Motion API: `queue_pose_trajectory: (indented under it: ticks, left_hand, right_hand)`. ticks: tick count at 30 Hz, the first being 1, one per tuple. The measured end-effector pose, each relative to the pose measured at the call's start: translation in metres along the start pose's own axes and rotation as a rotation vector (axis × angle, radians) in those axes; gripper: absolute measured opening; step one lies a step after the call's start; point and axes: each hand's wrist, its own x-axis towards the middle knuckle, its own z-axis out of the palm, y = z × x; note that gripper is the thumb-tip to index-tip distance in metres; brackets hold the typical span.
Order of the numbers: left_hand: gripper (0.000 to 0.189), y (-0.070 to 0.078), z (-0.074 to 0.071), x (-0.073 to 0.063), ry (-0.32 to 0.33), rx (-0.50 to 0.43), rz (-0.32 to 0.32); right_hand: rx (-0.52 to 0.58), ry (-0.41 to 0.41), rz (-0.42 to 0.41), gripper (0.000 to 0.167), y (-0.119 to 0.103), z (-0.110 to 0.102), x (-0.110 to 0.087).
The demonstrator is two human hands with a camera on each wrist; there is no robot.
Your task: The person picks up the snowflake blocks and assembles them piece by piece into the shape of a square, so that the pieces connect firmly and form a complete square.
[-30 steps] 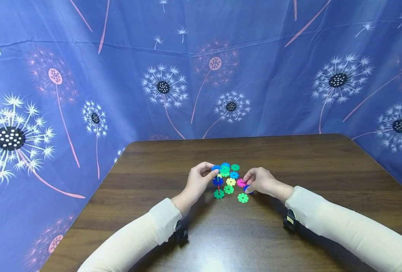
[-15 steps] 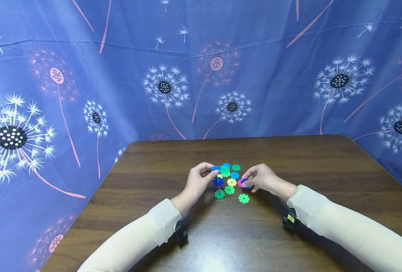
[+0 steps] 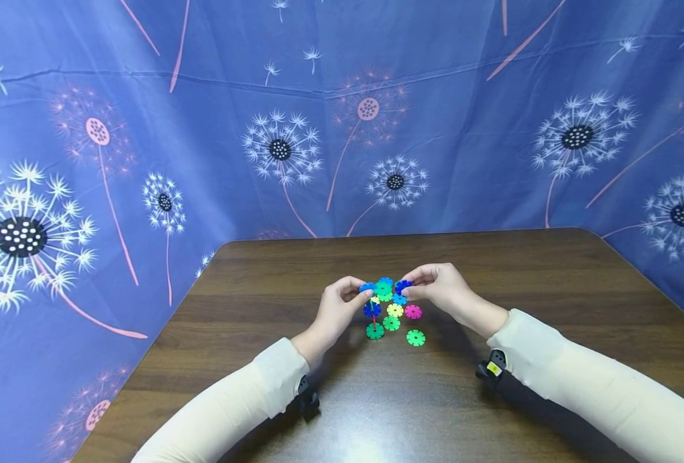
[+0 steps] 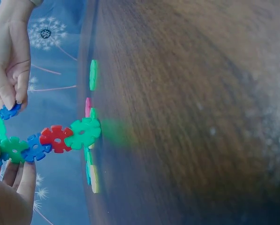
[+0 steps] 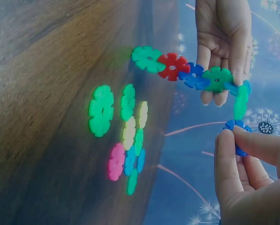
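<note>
Blue disc (image 4: 7,114), part-covered, pinched by right fingers (image 5: 226,152); left fingers (image 5: 239,61) grip disc chain (image 5: 200,82), hiding its upper end.

The head view is brightly lit; white glare is reflected from the worktop (image 3: 492,263) at the lower frame edge, and soft shadows are cast beneath the sleeves (image 3: 234,405). Both wrist views are rendered hazier, with the near worktop blurred.

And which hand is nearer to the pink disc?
Right: the right hand is higher than the pink disc and close by; the left hand, also higher, is farther off leftward.
</note>
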Motion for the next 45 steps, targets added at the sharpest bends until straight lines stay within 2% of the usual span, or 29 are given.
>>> queue_pose_trajectory:
  ticks: [4, 23, 36, 41, 43, 45]
  left_hand:
    - [0.016, -0.004, 0.001, 0.002, 0.004, -0.002, 0.005]
    - [0.016, -0.002, 0.004, 0.000, -0.001, 0.012, -0.014]
    - [0.015, 0.003, 0.006, 0.002, 0.014, -0.008, -0.030]
    - [0.015, 0.004, 0.008, 0.002, 0.001, -0.007, -0.008]
    - [0.015, 0.009, 0.007, -0.001, -0.008, 0.007, 0.006]
    - [0.016, 0.009, 0.007, -0.002, -0.034, 0.025, 0.025]
  right_hand:
    - [0.010, 0.009, -0.021, 0.027, -0.002, 0.001, 0.000]
    - [0.000, 0.053, 0.007, 0.033, -0.006, 0.004, -0.006]
    - [0.137, 0.056, 0.002, 0.034, -0.002, 0.006, -0.007]
    - [0.158, 0.061, 0.003, 0.032, 0.000, 0.007, -0.008]
    - [0.159, 0.060, 0.002, 0.033, 0.000, 0.007, -0.009]
    - [0.163, 0.055, -0.002, 0.034, -0.001, 0.007, -0.010]
